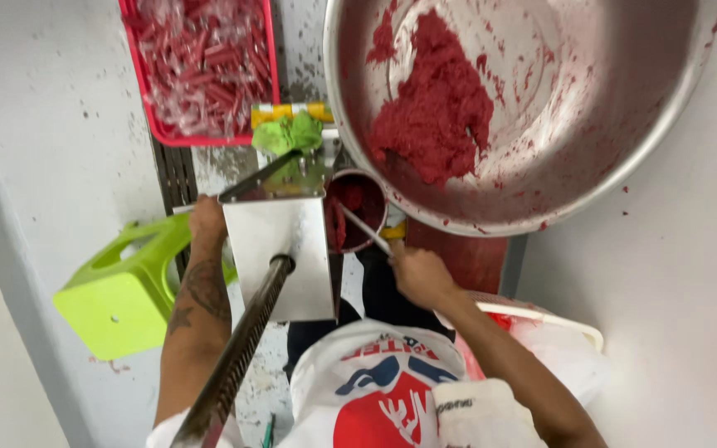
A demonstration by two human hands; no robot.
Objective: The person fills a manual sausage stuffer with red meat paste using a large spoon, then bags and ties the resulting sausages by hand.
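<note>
My right hand [419,274] grips a thin metal spoon handle [364,228] that reaches into the small round cylinder [357,209] filled with red paste. My left hand [207,220] rests against the left side of the steel press machine [280,249], mostly hidden behind its plate. A long ridged metal rod [238,353] runs from the machine toward me. Above the cylinder sits a large steel bowl [624,158] holding a mound of red minced paste [433,108].
A red tray [147,108] of wrapped red sticks lies at the top left. A green cloth [290,133] is bunched at the machine's far end. A lime green plastic stool [122,290] stands at the left. A white plastic tub rim [558,319] shows at the right.
</note>
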